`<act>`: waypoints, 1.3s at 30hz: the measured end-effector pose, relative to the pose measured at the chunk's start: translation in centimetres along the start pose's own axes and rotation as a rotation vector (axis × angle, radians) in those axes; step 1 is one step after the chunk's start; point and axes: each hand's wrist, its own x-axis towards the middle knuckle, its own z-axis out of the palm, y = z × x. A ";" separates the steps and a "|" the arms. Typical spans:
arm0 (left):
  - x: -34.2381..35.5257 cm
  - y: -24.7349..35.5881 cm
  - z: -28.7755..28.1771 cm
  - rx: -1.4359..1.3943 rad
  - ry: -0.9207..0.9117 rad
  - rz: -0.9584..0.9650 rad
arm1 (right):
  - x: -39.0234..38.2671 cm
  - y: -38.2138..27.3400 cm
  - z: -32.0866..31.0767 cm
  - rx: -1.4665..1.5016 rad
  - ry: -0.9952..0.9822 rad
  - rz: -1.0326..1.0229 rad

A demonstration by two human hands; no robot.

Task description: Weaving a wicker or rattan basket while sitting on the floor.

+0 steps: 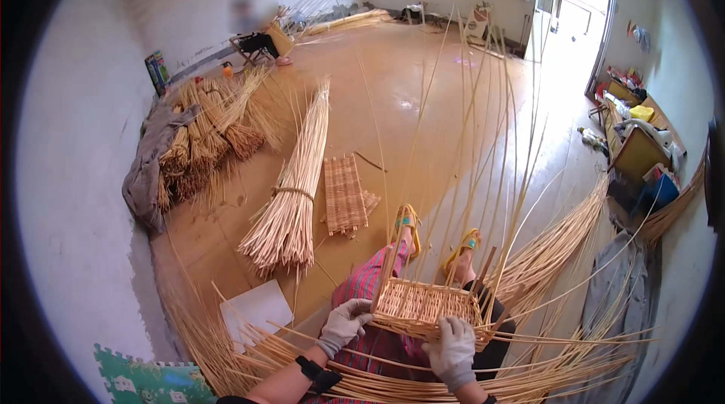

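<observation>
A half-woven wicker basket (427,302) rests on my lap, its base woven and long pale willow rods standing up from its far side. Short thick stakes rise at its corners. My left hand (347,322), in a whitish work glove, has its fingers closed at the basket's left near corner. Gloved too, my right hand (451,350) bends its fingers over the near edge, right of the middle. What exactly the fingertips pinch there is hidden. Many loose rods (377,385) fan out sideways across my lap, under and around my forearms.
A tied bundle of rods (291,200) lies ahead on the left, beside flat woven panels (346,192). More bundles (215,128) are heaped at the left wall. Loose rods (551,253) spread at right, near a cluttered bench (642,151). Another person (257,38) sits far left.
</observation>
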 end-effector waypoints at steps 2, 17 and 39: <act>0.1 -0.1 0.0 0.027 0.019 -0.073 | -0.8 -0.6 -0.6 0.092 -0.121 -0.023; 3.1 -1.3 -2.4 0.146 -0.248 -0.197 | -4.9 -1.4 2.7 0.307 -0.778 -0.044; -5.2 0.7 -3.1 0.700 0.260 0.667 | 0.4 -4.7 -1.5 1.882 -0.455 0.648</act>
